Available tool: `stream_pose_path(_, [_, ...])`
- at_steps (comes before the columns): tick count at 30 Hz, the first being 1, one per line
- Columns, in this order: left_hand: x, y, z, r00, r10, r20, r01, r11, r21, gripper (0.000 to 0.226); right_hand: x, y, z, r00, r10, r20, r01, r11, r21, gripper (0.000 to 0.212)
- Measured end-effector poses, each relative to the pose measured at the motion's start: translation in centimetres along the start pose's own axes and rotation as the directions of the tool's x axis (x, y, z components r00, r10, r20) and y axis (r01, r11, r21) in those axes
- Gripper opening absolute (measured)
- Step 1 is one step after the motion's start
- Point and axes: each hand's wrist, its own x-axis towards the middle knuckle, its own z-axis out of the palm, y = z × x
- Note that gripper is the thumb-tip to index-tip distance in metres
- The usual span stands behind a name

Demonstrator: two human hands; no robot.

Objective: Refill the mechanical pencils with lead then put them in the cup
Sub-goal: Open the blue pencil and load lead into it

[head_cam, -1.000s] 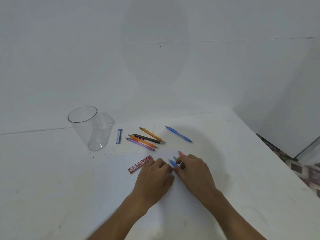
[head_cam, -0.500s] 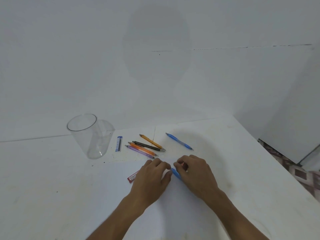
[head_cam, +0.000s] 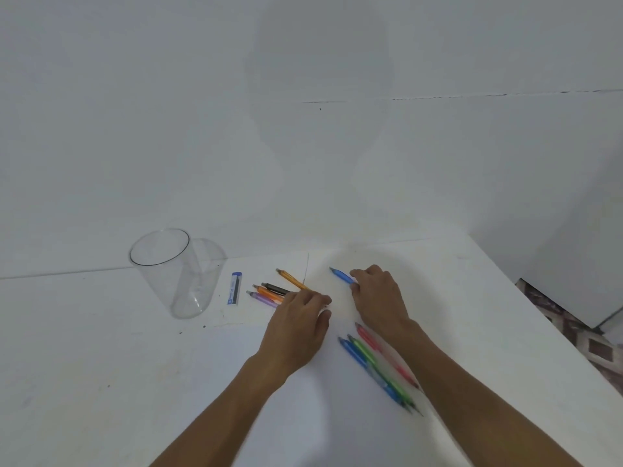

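Blue lead case (head_cam: 235, 288) lies between cup (head_cam: 158, 284) and pencils (head_cam: 269, 293).

The left forearm (head_cam: 232, 402) and right forearm (head_cam: 472, 389) come in from the lower edge of the frame, both bare along their whole visible length. The left hand (head_cam: 296, 321) and right hand (head_cam: 379, 298), near the centre, are bare too.

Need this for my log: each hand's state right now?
Left hand: curled over the loose pencils, grip cannot be told.
Right hand: holds the blue pencil.
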Motion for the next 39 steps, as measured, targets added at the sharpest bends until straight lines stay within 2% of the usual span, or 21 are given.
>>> stream_pose_path(4, [0.4, -0.5, 0.1, 1.000, -0.013, -0.009, 0.012, 1.000, -0.020, 0.033, 0.9, 0.5, 0.6, 1.000, -0.021, 0.015, 0.022, 0.998, -0.065, 0.029])
stream_pose_path(10, [0.3, -1.0, -0.2, 0.999, -0.010, -0.037, 0.008, 0.999, -0.045, 0.031, 0.9, 0.6, 0.5, 0.999, -0.027, 0.044, 0.029, 0.999, -0.045, 0.028])
stream_pose_path(12, [0.1, -1.1, -0.4, 0.998, -0.006, -0.066, 0.002, 0.998, -0.069, 0.029, 0.4, 0.3, -0.1, 0.999, -0.017, 0.039, 0.017, 1.000, -0.001, 0.028])
stream_pose_path(14, [-0.1, -1.0, -0.7, 0.994, -0.028, -0.103, 0.016, 0.993, -0.117, 0.027, -0.3, -0.2, -1.1, 0.999, 0.006, 0.032, -0.010, 0.993, 0.120, 0.025])
stream_pose_path(19, [-1.2, -0.3, -2.5, 0.976, -0.187, -0.115, 0.137, 0.927, -0.349, 0.027, -3.2, -2.8, -3.6, 0.998, 0.036, 0.045, -0.054, 0.877, 0.478, 0.023])
stream_pose_path(22, [-2.4, 0.1, -3.4, 0.976, -0.188, -0.113, 0.122, 0.892, -0.436, 0.029, -5.4, -4.4, -4.3, 0.991, 0.036, 0.130, -0.112, 0.753, 0.648, 0.019])
stream_pose_path(25, [-3.9, 0.2, -3.9, 0.974, -0.216, -0.075, 0.152, 0.859, -0.489, 0.031, -7.5, -5.8, -4.2, 0.974, 0.005, 0.228, -0.177, 0.646, 0.742, 0.016])
stream_pose_path(31, [-6.7, -0.5, -3.8, 0.964, -0.266, 0.012, 0.236, 0.833, -0.500, 0.043, -11.1, -7.5, -3.6, 0.945, -0.028, 0.325, -0.259, 0.539, 0.801, 0.017])
stream_pose_path(35, [-8.3, -1.0, -3.9, 0.959, -0.276, 0.064, 0.268, 0.813, -0.517, 0.040, -13.3, -8.3, -3.0, 0.934, -0.056, 0.353, -0.278, 0.505, 0.817, 0.019])
stream_pose_path(39, [-9.6, -1.0, -4.0, 0.952, -0.297, 0.073, 0.292, 0.808, -0.511, 0.031, -14.4, -8.4, -2.7, 0.912, -0.056, 0.406, -0.313, 0.543, 0.779, 0.022])
